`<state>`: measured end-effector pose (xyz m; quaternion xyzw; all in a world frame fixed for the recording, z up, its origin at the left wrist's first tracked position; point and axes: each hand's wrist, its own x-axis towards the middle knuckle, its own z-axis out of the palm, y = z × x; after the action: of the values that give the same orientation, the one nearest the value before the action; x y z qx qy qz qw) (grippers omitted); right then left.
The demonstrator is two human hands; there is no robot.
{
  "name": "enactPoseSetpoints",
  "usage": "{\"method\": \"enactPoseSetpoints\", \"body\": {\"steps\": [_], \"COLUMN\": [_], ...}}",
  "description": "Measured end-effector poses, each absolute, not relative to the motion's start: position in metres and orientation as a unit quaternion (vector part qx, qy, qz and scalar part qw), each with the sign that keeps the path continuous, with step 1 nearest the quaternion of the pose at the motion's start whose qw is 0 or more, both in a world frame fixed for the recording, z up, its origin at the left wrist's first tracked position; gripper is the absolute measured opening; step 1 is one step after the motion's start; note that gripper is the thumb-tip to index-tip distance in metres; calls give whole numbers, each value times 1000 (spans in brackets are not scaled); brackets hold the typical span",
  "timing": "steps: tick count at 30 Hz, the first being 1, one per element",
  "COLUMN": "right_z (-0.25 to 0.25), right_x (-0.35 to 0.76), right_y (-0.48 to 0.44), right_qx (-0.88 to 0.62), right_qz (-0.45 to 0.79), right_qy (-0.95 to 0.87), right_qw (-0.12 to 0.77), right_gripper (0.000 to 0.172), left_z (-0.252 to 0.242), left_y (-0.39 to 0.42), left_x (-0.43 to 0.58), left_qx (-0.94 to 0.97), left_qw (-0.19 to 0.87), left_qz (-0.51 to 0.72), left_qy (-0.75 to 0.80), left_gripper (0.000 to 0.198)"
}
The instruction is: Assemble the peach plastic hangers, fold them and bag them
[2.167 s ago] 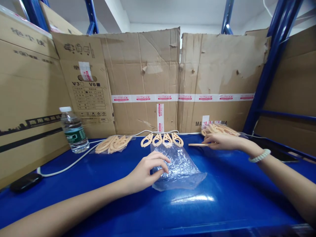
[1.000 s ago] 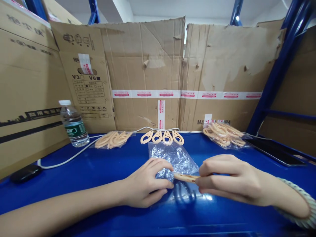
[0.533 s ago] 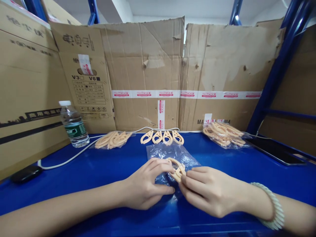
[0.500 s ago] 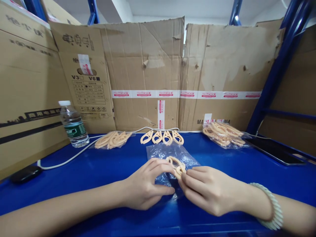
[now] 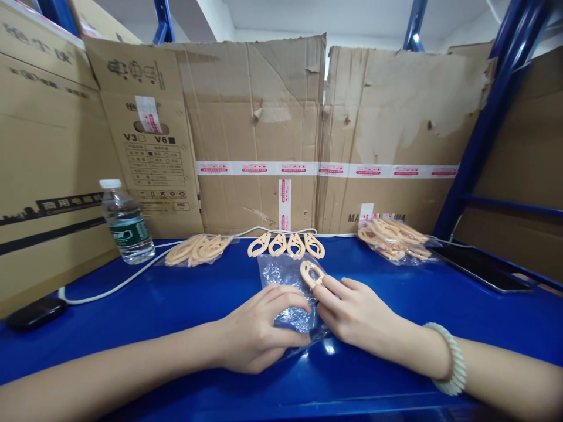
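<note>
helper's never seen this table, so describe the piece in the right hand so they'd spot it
On the blue tabletop, find the crinkled clear bag in front of a row of four tan loops. By the bag's right edge, the right hand, with the pale bracelet, grips a similar loop. Unlike those four and the loops in clear packs, it is held.

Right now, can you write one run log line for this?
left hand: open over clear plastic bag | right hand: holding beige looped piece | behind bag: four similar pieces

Lower end of beige loop (image 5: pixel 307 275) out of sight behind right hand (image 5: pixel 358 313)
</note>
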<state>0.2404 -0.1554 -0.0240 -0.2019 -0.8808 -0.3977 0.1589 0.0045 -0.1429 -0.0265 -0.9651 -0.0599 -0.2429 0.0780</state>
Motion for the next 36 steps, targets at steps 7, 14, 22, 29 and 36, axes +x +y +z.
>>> {"method": "enactPoseSetpoints", "body": {"steps": [7, 14, 22, 29, 36], "right_z": [-27, -11, 5, -8, -3], "right_x": [244, 261, 280, 271, 300], "right_y": [-135, -119, -29, 29, -11], "right_qx": [-434, -325, -378, -409, -444], "right_qz": [-124, 104, -125, -135, -107], "right_qy": [-855, -898, -909, -902, -889], "right_qw": [255, 278, 123, 19, -39], "right_gripper": [32, 33, 53, 68, 33], "left_z": [-25, -27, -31, -34, -34], "left_y": [-144, -144, -143, -141, -142], "left_x": [5, 6, 5, 5, 5], "left_qx": [-968, -965, -941, -939, -925], "left_qw": [72, 69, 26, 17, 30], "left_qz": [-233, -245, -319, -321, -333], "left_qy": [-63, -69, -107, -123, -178], "left_gripper": [39, 35, 23, 19, 15]}}
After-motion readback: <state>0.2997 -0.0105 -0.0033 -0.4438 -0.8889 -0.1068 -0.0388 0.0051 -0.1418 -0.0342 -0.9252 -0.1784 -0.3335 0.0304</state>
